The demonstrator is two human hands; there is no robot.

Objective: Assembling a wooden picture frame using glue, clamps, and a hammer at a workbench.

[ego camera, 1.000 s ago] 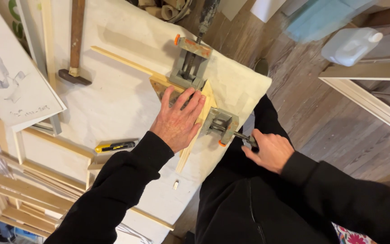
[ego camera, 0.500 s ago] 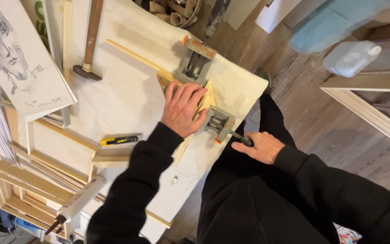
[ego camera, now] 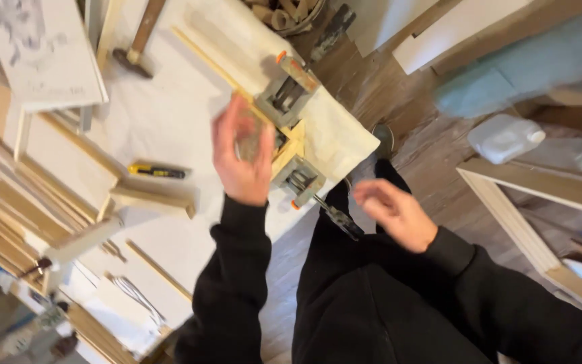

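While the view is motion-blurred, layout reads fine: white-covered counter (ego camera: 170, 121) fills the left half, wood floor (ego camera: 432, 168) to the right. Leaning against the counter's left edge is a stack of pale wooden frames (ego camera: 8, 222); another light frame (ego camera: 506, 209) lies on the floor at right, with a white plastic jug (ego camera: 505, 137) just above it. A sheet with a sketch (ego camera: 42, 54) lies at the counter's top left, a hammer (ego camera: 136, 47) beside it. At the counter's right corner sits the corner clamp (ego camera: 291, 135), grey metal with orange tips, gripping two pale wood strips (ego camera: 291, 145) at a right angle; one long strip runs up-left from it. Its dark handle (ego camera: 338, 217) sticks out past the counter edge toward the person. Left hand (ego camera: 242, 152) is raised above the clamp, fingers loosely spread, grip apart, holding nothing I can make out. Right hand (ego camera: 392, 210) hovers just right of the handle, not touching, fingers apart and empty. Small yellow-black utility knife (ego camera: 156, 171) lies on the counter left of the left hand.
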